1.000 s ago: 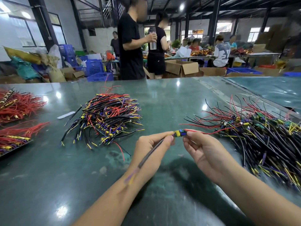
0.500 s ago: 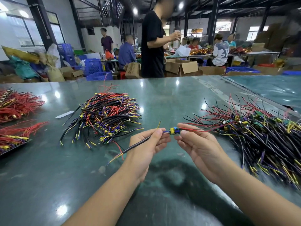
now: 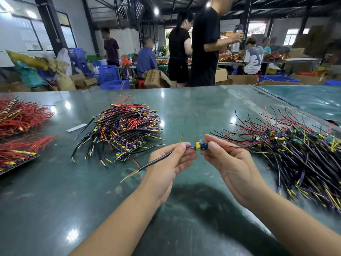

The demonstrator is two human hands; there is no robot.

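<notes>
- Work sits mid-piece: the left hand (image 3: 166, 169) pinches the black sleeved lead (image 3: 156, 163) between thumb and curled fingers, just left of the small circuit board (image 3: 201, 145).
- The right hand (image 3: 234, 163) pinches that board itself, held above the green table (image 3: 55, 209) and not yet laid down.
- Left of the board and beyond it lies a tidier pile (image 3: 125, 130), probably the finished pieces.
- Right of the board sprawls a larger tangled heap (image 3: 295, 154), likely still to do, so much remains.
- Far left of the board, red bundles (image 3: 20, 117) lie untouched.
</notes>
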